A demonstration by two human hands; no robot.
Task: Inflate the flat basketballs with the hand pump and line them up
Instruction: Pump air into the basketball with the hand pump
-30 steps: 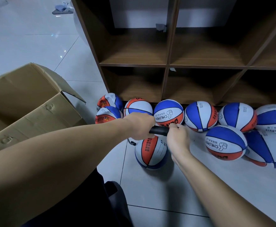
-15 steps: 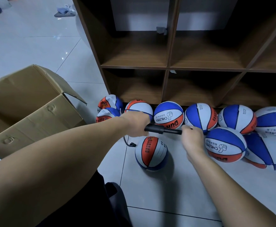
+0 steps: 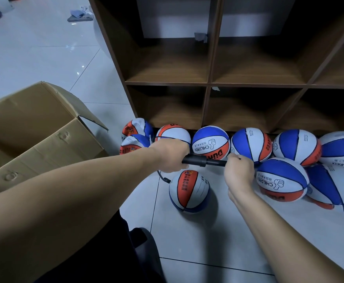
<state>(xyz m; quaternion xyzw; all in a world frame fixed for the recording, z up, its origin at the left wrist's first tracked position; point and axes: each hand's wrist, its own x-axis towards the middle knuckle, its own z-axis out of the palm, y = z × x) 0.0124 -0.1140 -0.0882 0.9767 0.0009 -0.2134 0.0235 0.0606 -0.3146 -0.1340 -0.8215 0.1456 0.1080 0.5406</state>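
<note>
Pump (image 3: 203, 160), black, was held level above the tiled floor (image 3: 187, 231): left hand (image 3: 170, 155) gripped its barrel, right hand (image 3: 238, 172) gripped the handle end. Hose (image 3: 163, 177) ran down to the basketball (image 3: 189, 190) beneath. Other balls (image 3: 211, 142) lay along the wooden shelf (image 3: 208, 82); cardboard box (image 3: 34, 137) stood left.

Ten basketballs (image 3: 189, 192) are being counted, with one hand pump (image 3: 203, 160), one cardboard box (image 3: 36, 137) and one shelf unit (image 3: 214, 64).
</note>
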